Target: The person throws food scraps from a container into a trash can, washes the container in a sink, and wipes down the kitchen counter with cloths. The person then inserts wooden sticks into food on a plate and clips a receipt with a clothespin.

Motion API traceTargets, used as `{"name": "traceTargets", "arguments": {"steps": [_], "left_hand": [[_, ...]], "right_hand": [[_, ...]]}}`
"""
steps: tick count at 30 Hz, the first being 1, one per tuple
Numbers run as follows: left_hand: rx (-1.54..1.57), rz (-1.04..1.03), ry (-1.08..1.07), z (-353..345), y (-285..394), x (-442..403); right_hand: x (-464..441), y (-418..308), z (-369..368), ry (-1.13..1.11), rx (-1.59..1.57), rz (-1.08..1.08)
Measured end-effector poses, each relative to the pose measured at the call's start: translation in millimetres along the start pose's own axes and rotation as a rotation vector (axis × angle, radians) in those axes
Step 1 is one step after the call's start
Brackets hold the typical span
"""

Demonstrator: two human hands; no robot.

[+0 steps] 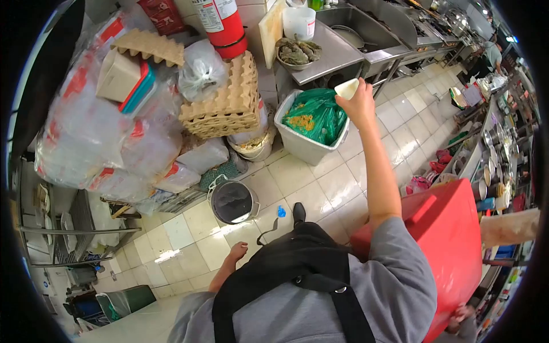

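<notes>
My right hand (pixel 357 106) is stretched out ahead, closed around a small cream-white cup (pixel 346 88) whose contents I cannot make out. Just below and left of it stands a pale bin (pixel 311 153) lined with a green bag (pixel 327 113), with yellow-orange scraps (pixel 301 122) lying on the plastic. Low at my side, my left hand (pixel 238 250) has its fingers curled in, and nothing shows in them. A large metal pot (pixel 233 201) with dark contents sits on the floor beyond that hand.
Egg trays (pixel 223 100) are stacked left of the bin beside large plastic-wrapped packs (pixel 86 137). A fire extinguisher (pixel 220 26) stands behind them. Past the bin are a steel counter (pixel 329 57) and sink (pixel 366 26). To my right is a big red box (pixel 440 246); blue scrap (pixel 281 211) lies underfoot.
</notes>
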State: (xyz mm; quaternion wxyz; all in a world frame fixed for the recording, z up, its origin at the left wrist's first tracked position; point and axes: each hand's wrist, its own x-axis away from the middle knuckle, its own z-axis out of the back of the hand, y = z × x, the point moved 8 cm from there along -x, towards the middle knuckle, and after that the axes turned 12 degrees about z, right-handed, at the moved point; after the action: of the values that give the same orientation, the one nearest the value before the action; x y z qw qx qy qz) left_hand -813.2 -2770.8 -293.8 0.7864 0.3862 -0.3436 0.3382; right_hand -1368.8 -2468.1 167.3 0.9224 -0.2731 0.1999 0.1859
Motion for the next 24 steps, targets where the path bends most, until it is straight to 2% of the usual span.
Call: {"name": "traceTargets", "arguments": {"steps": [1, 2, 3, 4, 6, 7, 8, 9, 10, 11, 12, 14, 15, 16, 17, 18, 20, 21, 23, 24], "left_hand": [[0.068, 0.164, 0.014, 9, 24, -5], [-0.104, -0.068, 0.041, 0, 28, -47], [-0.251, 0.033, 0.093, 21, 64, -36], [0.058, -0.091, 0.177, 47, 105, -21], [0.118, -0.081, 0.152, 84, 162, -10], [-0.012, -0.14, 0.295, 99, 173, -17], [0.114, -0.249, 0.403, 108, 178, -16], [0.272, -0.207, 0.378, 121, 184, -8], [0.293, -0.135, 0.346, 125, 181, -10], [0.234, -0.21, 0.433, 131, 177, -7], [0.292, -0.141, 0.408, 132, 169, 0], [0.221, 0.04, 0.404, 131, 147, 12], [0.243, 0.067, 0.435, 127, 123, 12], [0.256, 0.099, 0.444, 115, 101, 21], [0.235, 0.171, 0.452, 111, 86, 38], [0.341, 0.174, 0.437, 98, 60, 49], [0.261, 0.282, 0.383, 73, 13, 68], [0.28, 0.291, 0.391, 65, -9, 77], [0.41, 0.556, 0.262, 31, -69, 95], [0.43, 0.562, 0.271, 23, -88, 103]], "right_hand": [[-7, 19, -22, 0.017, 0.03, -0.026], [-8, 42, -52, 0.027, 0.058, -0.052], [15, 98, -121, -0.184, 0.109, -0.024], [30, 146, -176, -0.38, 0.155, 0.013], [27, 152, -181, -0.333, 0.212, -0.039], [12, 145, -184, -0.359, 0.207, -0.015], [8, 146, -183, -0.387, 0.205, -0.106], [4, 141, -187, -0.407, 0.201, -0.189], [0, 135, -194, -0.319, 0.179, -0.093], [4, 142, -204, -0.233, 0.142, 0.01], [11, 156, -222, -0.293, 0.074, 0.051], [48, 182, -265, -0.558, -0.1, 0.019], [68, 182, -275, -0.642, -0.178, 0.005], [94, 211, -318, -0.826, -0.047, -0.144], [119, 199, -332, -0.81, -0.117, -0.134], [142, 181, -337, -0.783, -0.188, -0.138], [206, 127, -346, -1.042, -0.469, -0.342], [237, 115, -350, -1.091, -0.384, -0.388], [293, 92, -357, -1.237, -0.209, -0.415], [317, 80, -357, -1.335, -0.118, -0.396]]}}
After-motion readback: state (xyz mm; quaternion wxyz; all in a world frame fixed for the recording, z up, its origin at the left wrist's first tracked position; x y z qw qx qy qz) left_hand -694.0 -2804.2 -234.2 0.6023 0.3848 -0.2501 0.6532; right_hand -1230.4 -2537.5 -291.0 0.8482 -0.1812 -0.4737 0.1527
